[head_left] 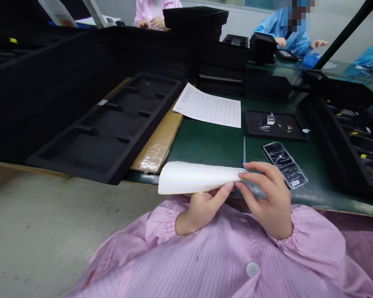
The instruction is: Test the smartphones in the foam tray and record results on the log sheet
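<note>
Head view, left to right: a black compartmented tray [143, 131] lies over film-wrapped cardboard [158, 145]; a yellow-gridded white sheet [189, 178] is held up at the near edge of the green table [205, 142]. The left hand [203, 207] pinches its right end, a pen [244, 149] lies beyond, and the right hand [269, 194] seems to grip the same end, fingertips crowding the view. A film-wrapped dark panel [284, 163] lies just beside.

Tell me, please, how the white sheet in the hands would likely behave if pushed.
The white sheet would probably flop or bend, since its free end already bows beyond where the left hand and right hand pinch it. It looks thin at the edges, so it is likely light.
</note>
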Demonstrator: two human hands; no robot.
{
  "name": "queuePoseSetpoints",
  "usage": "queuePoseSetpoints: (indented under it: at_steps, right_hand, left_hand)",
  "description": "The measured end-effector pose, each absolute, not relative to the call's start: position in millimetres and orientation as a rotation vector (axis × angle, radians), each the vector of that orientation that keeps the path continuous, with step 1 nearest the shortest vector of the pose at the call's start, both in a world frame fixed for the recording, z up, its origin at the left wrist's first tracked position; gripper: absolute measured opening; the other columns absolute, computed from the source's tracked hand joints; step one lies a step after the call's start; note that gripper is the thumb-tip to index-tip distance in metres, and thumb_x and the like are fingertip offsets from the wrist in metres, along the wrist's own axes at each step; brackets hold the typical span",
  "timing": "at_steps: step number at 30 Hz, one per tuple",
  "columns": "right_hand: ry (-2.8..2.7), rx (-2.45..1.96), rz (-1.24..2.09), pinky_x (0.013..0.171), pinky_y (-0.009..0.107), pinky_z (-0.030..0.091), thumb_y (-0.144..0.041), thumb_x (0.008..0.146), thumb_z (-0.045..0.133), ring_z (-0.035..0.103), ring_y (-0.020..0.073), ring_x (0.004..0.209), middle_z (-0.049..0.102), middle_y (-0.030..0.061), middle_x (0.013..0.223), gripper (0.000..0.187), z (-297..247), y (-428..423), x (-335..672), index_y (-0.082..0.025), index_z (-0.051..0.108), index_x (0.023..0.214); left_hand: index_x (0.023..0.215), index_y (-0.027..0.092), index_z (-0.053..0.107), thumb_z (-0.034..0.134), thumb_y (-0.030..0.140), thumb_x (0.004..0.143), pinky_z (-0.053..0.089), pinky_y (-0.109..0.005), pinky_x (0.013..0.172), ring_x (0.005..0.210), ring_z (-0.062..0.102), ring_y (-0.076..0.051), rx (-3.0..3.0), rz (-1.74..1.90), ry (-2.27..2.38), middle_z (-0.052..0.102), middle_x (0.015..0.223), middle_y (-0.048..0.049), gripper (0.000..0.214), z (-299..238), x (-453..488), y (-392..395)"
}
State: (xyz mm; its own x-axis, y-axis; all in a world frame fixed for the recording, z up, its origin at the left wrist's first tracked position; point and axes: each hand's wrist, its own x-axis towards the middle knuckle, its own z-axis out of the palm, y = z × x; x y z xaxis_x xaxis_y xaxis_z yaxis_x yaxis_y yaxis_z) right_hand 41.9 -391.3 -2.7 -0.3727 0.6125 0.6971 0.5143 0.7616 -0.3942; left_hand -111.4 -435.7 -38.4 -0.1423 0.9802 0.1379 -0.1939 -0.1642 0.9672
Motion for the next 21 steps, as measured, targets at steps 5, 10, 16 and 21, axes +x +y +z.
queuePoseSetpoints:
  at_steps: [5, 10, 16, 21]
  right_hand:
    - [-1.991, -0.870, -0.074, 0.071, 0.038, 0.047, -0.013, 0.090, 0.066, 0.058, 0.0212, 0.085, 0.061, 0.0055, 0.097, 0.016, -5.5, -394.7, 38.8, -0.026, 0.067, 0.098]
    - [-1.941, -0.894, -0.152, 0.067, 0.035, 0.043, -0.011, 0.092, 0.063, 0.057, 0.0185, 0.075, 0.063, 0.0035, 0.083, 0.017, -10.6, -398.1, 30.8, -0.026, 0.068, 0.098]
    - [-1.843, -0.911, -0.173, 0.069, 0.034, 0.042, -0.011, 0.091, 0.065, 0.059, 0.0166, 0.072, 0.065, 0.0006, 0.079, 0.014, -15.2, -396.2, 27.8, -0.025, 0.066, 0.094]
    - [-1.820, -0.930, 0.273, 0.071, 0.034, 0.047, -0.020, 0.090, 0.068, 0.062, 0.0185, 0.078, 0.068, 0.0019, 0.086, 0.009, -17.7, -395.2, 33.0, -0.023, 0.062, 0.096]
  left_hand:
    - [0.104, 0.018, 0.075, 0.062, 0.053, 0.091, 0.057, -0.042, 0.103, 0.110, 0.071, -0.025, 1.197, 1.514, 1.090, 0.074, 0.116, -0.0085, 0.040, -40.4, -112.8, -435.2]
    - [0.089, 0.017, 0.077, 0.062, 0.055, 0.090, 0.066, -0.033, 0.076, 0.077, 0.076, -0.021, 1.116, 1.461, 1.135, 0.079, 0.084, -0.0061, 0.041, -40.8, -112.0, -436.0]
    - [0.096, 0.018, 0.079, 0.070, 0.055, 0.085, 0.065, -0.032, 0.079, 0.087, 0.076, -0.023, 0.906, 1.559, 1.117, 0.079, 0.097, -0.0076, 0.040, -48.3, -105.2, -430.0]
    - [0.100, 0.021, 0.079, 0.069, 0.048, 0.087, 0.061, -0.034, 0.092, 0.095, 0.075, -0.022, 0.978, 1.668, 1.164, 0.078, 0.103, -0.0061, 0.032, -49.4, -101.0, -427.0]
